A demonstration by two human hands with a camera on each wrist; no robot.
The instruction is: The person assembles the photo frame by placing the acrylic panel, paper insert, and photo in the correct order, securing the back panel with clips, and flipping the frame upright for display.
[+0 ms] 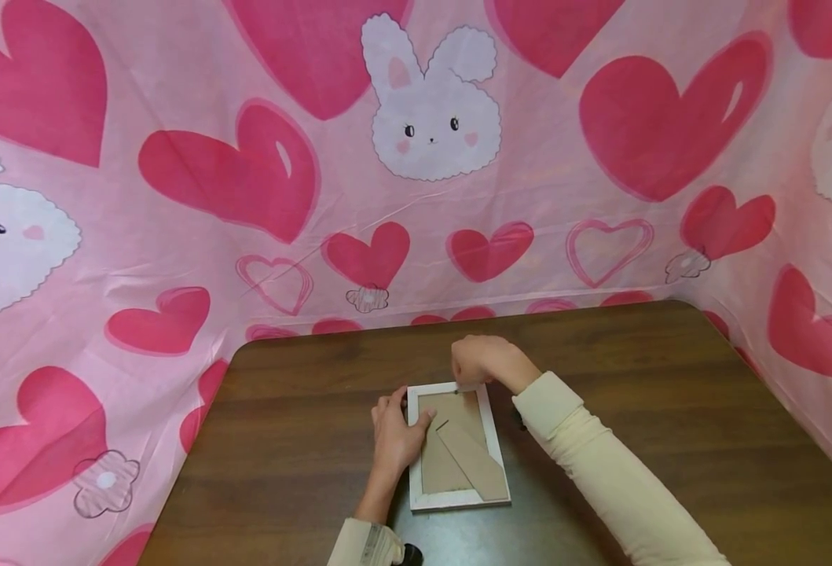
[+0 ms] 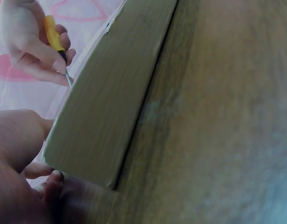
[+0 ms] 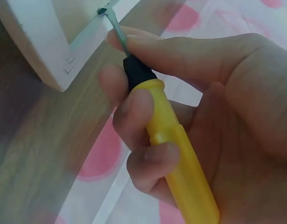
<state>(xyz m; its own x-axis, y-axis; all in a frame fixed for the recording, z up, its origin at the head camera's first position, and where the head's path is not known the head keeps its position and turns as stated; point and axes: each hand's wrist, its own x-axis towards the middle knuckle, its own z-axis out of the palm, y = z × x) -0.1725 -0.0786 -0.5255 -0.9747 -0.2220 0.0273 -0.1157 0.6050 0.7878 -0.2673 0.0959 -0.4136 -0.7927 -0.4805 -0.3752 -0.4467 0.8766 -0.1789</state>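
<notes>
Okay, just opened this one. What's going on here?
A person's left hand holds the left side of a picture frame, which lies back side up on a table. The right hand grips a yellow screwdriver, its tip at a small dark tab. The backing sits in place.

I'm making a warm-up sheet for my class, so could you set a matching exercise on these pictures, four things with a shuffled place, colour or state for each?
Things:
1. Screwdriver
2. Frame
3. Left hand
4. Backdrop

Descriptions:
A. Pink, printed with hearts
B. At the frame's left edge
C. Held in the right hand
D. White-bordered, back facing up

Pairs: 1-C, 2-D, 3-B, 4-A
</notes>
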